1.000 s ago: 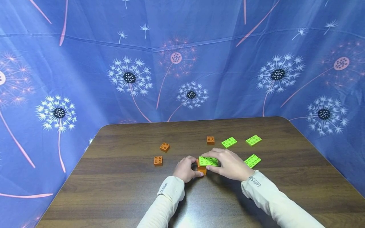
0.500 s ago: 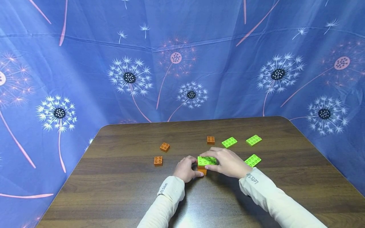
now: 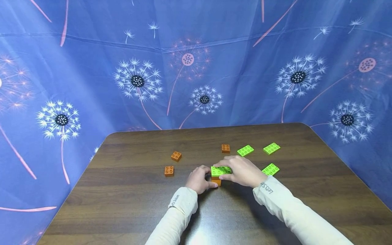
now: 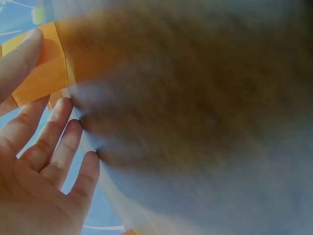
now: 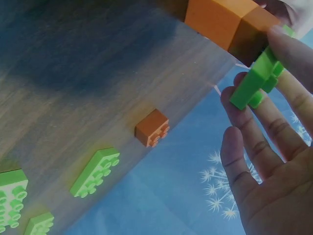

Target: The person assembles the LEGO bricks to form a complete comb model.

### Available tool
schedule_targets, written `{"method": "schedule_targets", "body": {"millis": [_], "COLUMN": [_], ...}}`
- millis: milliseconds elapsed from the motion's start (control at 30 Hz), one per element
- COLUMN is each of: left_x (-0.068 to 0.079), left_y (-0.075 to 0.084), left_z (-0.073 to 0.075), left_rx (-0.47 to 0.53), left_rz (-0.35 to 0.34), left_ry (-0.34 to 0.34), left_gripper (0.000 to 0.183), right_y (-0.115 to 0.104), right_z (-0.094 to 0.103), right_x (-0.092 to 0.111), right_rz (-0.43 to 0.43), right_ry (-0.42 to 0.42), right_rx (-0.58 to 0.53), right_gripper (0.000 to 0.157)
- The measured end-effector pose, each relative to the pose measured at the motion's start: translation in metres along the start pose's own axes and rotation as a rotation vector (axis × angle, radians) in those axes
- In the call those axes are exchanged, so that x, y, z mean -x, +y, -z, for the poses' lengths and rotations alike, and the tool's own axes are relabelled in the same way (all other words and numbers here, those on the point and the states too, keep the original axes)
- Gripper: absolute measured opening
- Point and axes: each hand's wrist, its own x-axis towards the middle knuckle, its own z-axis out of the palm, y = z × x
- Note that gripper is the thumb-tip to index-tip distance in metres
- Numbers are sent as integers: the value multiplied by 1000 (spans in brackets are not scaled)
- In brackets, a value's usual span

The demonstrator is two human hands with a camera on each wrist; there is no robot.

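Lower ctr of frame: L hand (image 3: 198, 180) grips orange stack (image 3: 217, 182), prob. to brace it, w/ R hand (image 3: 245, 170) pinching green brick (image 3: 216, 172) atop it.

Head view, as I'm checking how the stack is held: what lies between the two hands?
Orange blocks with a green block on top lie between the left hand and right hand, as the head view shows.
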Motion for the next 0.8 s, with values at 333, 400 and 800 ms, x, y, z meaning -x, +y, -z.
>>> {"method": "schedule_targets", "body": {"millis": [333, 400, 800], "left_x": [0, 0, -1], "left_y": [1, 1, 1], "left_z": [2, 1, 0], "left_rx": [5, 6, -7], "left_rz": [7, 7, -5], "left_ry": [-11, -10, 4], "left_gripper": [38, 38, 37], "right_y": [-6, -6, -11], "right_z": [10, 10, 12], "right_x": [-9, -10, -15], "right_rz": [-108, -125, -219], "right_ry": [-69, -79, -132], "right_rx": [-39, -39, -60], "right_gripper": [34, 34, 34]}}
